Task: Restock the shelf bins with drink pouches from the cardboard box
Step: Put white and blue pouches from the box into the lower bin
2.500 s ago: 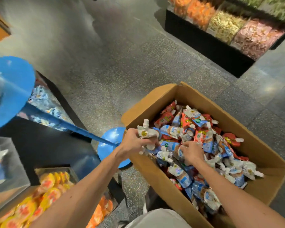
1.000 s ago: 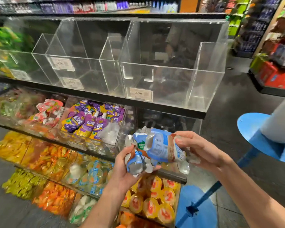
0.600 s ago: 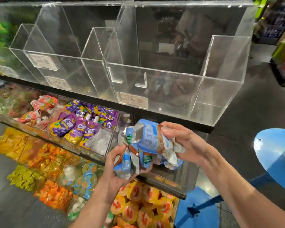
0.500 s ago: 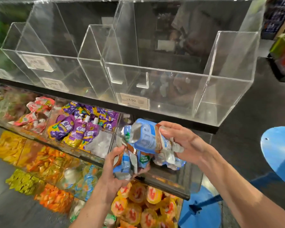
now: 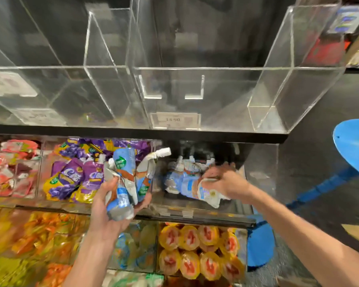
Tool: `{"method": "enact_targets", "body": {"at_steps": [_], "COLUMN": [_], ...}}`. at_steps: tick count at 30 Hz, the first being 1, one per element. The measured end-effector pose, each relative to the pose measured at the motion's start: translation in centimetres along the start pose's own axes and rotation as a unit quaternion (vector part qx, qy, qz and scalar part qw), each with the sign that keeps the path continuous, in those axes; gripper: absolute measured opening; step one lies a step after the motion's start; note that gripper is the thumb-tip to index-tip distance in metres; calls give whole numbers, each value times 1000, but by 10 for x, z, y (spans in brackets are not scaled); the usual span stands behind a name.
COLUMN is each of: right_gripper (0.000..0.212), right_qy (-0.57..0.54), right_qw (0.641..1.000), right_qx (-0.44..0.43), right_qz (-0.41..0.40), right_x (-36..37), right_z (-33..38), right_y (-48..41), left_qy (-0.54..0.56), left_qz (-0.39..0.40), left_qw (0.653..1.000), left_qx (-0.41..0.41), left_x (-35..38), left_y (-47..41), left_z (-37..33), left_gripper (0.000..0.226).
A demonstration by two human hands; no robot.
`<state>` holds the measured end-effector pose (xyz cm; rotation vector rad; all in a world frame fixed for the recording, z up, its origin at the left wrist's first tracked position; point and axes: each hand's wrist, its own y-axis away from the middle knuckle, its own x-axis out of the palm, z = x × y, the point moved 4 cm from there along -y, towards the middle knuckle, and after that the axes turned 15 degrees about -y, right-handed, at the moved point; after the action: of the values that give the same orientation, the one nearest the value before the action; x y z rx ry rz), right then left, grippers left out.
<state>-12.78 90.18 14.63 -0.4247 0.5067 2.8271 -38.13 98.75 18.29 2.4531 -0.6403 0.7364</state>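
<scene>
My left hand (image 5: 109, 218) grips a bunch of blue drink pouches (image 5: 123, 179) in front of the shelf. My right hand (image 5: 223, 181) is inside the middle bin (image 5: 216, 213). Its fingers curl, I think, round one blue pouch (image 5: 192, 188) on a small pile. Above, the big clear bins (image 5: 226, 96) hold none yet. Lots left to do.

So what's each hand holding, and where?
Left hand: bunch of blue drink pouches, by their lower ends. Right hand: one blue pouch in the bin, by its right end.
</scene>
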Motion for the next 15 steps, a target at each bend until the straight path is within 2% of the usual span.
{"method": "enact_targets", "body": {"at_steps": [2,7,9,11,12,15], "right_gripper": [12,14,14,24,27,25], "right_qy": [95,143,161,192,211,296], "right_qw": [995,985,981,976,972,950], "right_qx": [-15,42,42,45,48,34], "right_qz": [28,88,99,92,87,94], "right_x": [23,62,77,83,83,86], "right_z": [-9,-17,-10,-4,-2,5], "right_y": [-15,-33,-33,-32,-32,-33], "left_qy": [-19,-23,-20,-33,-37,-40], "left_qz": [-17,-39,-44,-46,-45,-25], "left_qw": [1000,999,999,998,998,999], "left_qx": [-7,-18,-18,-20,-17,-17], "left_x": [-8,-12,-10,-8,-7,-3], "left_y": [-3,-2,0,0,0,-1], "left_z": [-1,-2,-3,-3,-3,-1], "left_gripper": [71,78,88,102,101,76]}}
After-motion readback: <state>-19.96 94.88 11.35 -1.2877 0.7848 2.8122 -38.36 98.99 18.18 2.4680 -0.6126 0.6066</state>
